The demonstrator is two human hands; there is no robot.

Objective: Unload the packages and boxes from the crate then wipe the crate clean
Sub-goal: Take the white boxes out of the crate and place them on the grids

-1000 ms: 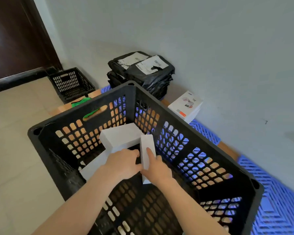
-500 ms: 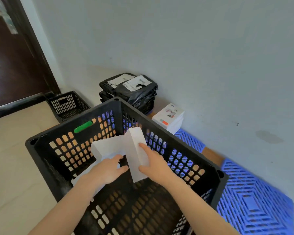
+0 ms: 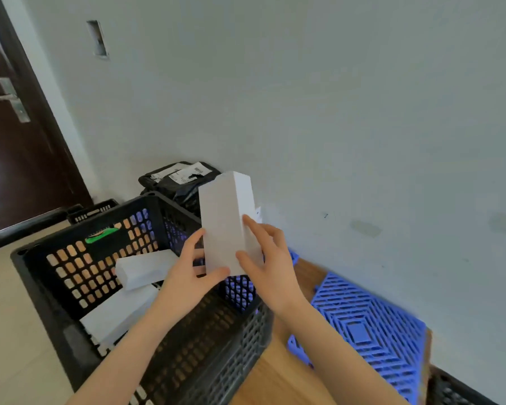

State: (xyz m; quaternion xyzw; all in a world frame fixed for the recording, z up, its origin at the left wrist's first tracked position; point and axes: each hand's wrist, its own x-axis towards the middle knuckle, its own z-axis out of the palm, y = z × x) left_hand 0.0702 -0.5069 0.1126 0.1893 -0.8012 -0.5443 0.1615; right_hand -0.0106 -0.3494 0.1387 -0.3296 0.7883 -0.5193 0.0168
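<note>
A: While the left hand and the right hand both grip the white box at its lower end, where is it?

B: Upright, lifted above the far right corner of the crate, with the thumbs on its front face and the fingers on its sides.

A: How will it handle?

B: It looks like stiff, smooth cardboard, and probably light, judging by the easy hold. Those slick faces could slip, so a hold across opposite edges nearer the middle seems safer than one at the base.

A: What remains?

B: Two more white boxes lie inside the crate. Behind it, black packages are stacked by the wall, and a blue mat lies to the right.
</note>
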